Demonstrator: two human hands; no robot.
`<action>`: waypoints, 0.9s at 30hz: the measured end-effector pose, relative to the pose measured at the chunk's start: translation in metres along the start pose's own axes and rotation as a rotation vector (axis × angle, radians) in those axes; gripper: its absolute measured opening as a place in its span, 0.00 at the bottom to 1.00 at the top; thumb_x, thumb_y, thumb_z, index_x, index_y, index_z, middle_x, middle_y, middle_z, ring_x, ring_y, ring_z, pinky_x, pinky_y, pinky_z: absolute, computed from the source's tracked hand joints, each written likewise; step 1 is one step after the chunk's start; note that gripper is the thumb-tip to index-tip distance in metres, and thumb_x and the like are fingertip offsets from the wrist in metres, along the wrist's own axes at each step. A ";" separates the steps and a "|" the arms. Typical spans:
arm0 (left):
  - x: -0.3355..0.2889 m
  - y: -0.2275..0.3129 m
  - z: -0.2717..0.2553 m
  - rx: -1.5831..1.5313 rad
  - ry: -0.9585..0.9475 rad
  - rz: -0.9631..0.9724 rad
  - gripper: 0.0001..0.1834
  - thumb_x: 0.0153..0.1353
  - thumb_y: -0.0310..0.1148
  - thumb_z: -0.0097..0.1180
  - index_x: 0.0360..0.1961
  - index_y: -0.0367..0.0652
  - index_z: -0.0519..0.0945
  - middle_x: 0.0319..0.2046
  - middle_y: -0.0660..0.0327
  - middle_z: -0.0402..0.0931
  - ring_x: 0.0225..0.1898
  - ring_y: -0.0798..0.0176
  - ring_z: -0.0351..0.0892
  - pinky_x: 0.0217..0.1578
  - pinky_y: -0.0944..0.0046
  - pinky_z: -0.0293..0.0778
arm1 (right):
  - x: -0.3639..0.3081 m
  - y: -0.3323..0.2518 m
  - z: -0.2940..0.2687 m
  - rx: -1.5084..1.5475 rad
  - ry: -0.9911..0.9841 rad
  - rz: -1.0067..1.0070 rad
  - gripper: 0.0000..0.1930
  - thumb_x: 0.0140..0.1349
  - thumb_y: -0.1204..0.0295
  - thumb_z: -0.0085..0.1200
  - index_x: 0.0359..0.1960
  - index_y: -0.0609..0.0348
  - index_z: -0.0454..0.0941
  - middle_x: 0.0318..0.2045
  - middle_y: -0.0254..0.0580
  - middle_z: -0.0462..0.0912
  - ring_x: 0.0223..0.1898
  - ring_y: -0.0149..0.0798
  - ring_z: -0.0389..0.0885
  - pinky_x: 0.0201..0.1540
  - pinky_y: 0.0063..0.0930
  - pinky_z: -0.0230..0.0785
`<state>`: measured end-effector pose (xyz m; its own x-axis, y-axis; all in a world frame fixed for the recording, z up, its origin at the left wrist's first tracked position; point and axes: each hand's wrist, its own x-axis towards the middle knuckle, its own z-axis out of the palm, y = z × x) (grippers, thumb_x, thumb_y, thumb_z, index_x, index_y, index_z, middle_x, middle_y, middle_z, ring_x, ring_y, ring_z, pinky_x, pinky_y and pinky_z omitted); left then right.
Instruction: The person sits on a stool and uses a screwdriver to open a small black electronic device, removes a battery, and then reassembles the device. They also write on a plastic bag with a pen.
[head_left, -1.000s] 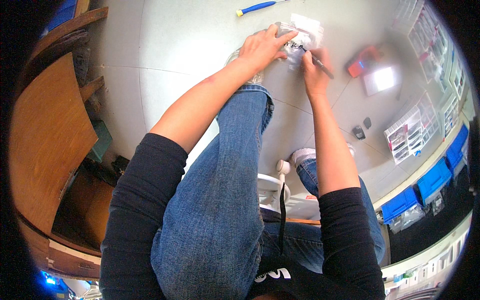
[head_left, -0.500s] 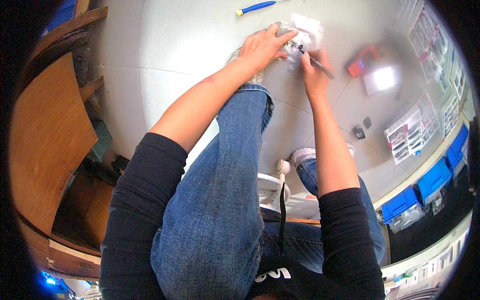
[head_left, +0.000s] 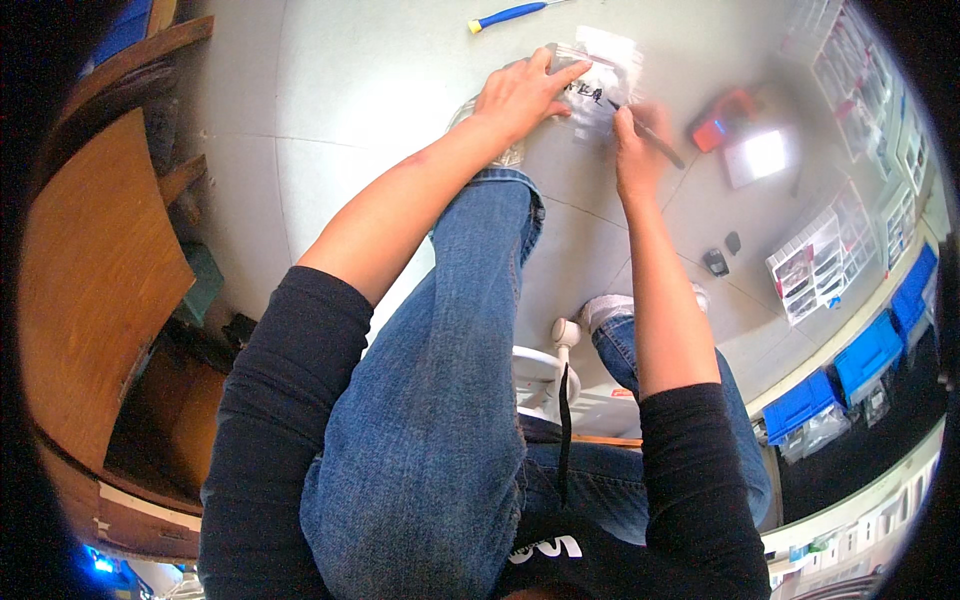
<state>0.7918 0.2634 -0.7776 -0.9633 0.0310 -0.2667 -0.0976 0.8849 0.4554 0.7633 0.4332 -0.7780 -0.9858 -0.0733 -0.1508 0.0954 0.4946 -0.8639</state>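
A clear zip bag lies on the pale floor at the far middle, with dark handwriting across it. Flat over its left edge rests my left hand, fingers stretched and spread, pressing it down. My right hand pinches a dark marker just right of the writing. Its tip points at the bag near the last stroke; whether it touches I cannot tell. What the bag contains is hard to make out.
A blue screwdriver with a yellow end lies beyond the bag. To the right are a red device, a bright-lit white box, small black parts and compartment cases. Blue bins line the right; a wooden cabinet stands left.
My right hand has moved slightly right with the marker, whose tip has shifted away from the strokes. More writing now shows on the bag. My left hand has stayed almost still.
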 end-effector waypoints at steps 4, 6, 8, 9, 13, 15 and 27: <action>-0.003 0.001 -0.003 0.042 0.002 0.014 0.36 0.47 0.41 0.60 0.58 0.74 0.60 0.41 0.59 0.68 0.38 0.56 0.75 0.34 0.59 0.74 | -0.011 -0.021 -0.015 0.195 -0.011 0.122 0.06 0.53 0.73 0.54 0.29 0.63 0.73 0.23 0.33 0.74 0.26 0.25 0.70 0.30 0.20 0.64; -0.004 0.000 -0.003 -0.004 0.057 0.051 0.37 0.48 0.39 0.60 0.59 0.72 0.58 0.39 0.59 0.69 0.37 0.57 0.75 0.33 0.60 0.74 | -0.022 -0.031 -0.023 0.244 0.010 0.184 0.06 0.53 0.73 0.54 0.30 0.62 0.74 0.25 0.33 0.75 0.28 0.25 0.71 0.32 0.20 0.64; -0.007 -0.002 -0.004 -0.100 0.160 0.101 0.39 0.49 0.35 0.59 0.61 0.68 0.55 0.35 0.60 0.70 0.35 0.57 0.75 0.32 0.61 0.73 | -0.032 -0.038 -0.027 0.285 0.011 0.216 0.06 0.54 0.74 0.53 0.33 0.62 0.75 0.28 0.34 0.75 0.30 0.26 0.72 0.35 0.20 0.65; -0.009 -0.002 -0.004 -0.220 0.152 0.085 0.40 0.48 0.32 0.58 0.62 0.65 0.55 0.34 0.60 0.70 0.34 0.58 0.75 0.32 0.61 0.73 | -0.036 -0.042 -0.030 0.327 -0.023 0.244 0.06 0.54 0.74 0.52 0.33 0.63 0.74 0.28 0.34 0.75 0.31 0.26 0.72 0.36 0.20 0.66; -0.020 0.013 -0.008 -0.623 0.136 0.075 0.43 0.45 0.22 0.54 0.63 0.56 0.53 0.30 0.62 0.72 0.27 0.62 0.73 0.30 0.65 0.71 | -0.046 -0.068 -0.031 0.463 -0.094 0.272 0.06 0.56 0.74 0.51 0.32 0.65 0.72 0.28 0.37 0.75 0.30 0.28 0.73 0.35 0.20 0.66; -0.024 0.025 -0.013 -0.743 0.114 0.091 0.44 0.42 0.19 0.53 0.63 0.55 0.53 0.29 0.63 0.73 0.25 0.65 0.71 0.28 0.67 0.70 | -0.046 -0.081 -0.031 0.453 -0.090 0.227 0.06 0.57 0.73 0.51 0.30 0.64 0.71 0.27 0.37 0.75 0.30 0.28 0.73 0.34 0.20 0.65; -0.033 0.051 -0.025 -0.546 0.035 0.179 0.31 0.48 0.27 0.54 0.57 0.53 0.64 0.33 0.59 0.75 0.34 0.57 0.77 0.35 0.61 0.73 | -0.040 -0.081 -0.038 0.185 -0.258 0.237 0.09 0.55 0.70 0.55 0.28 0.64 0.73 0.21 0.35 0.75 0.23 0.24 0.70 0.26 0.18 0.63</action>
<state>0.8126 0.2953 -0.7243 -0.9835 0.1343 -0.1210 -0.0384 0.4989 0.8658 0.7901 0.4292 -0.6833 -0.8687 -0.2022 -0.4521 0.3629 0.3615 -0.8589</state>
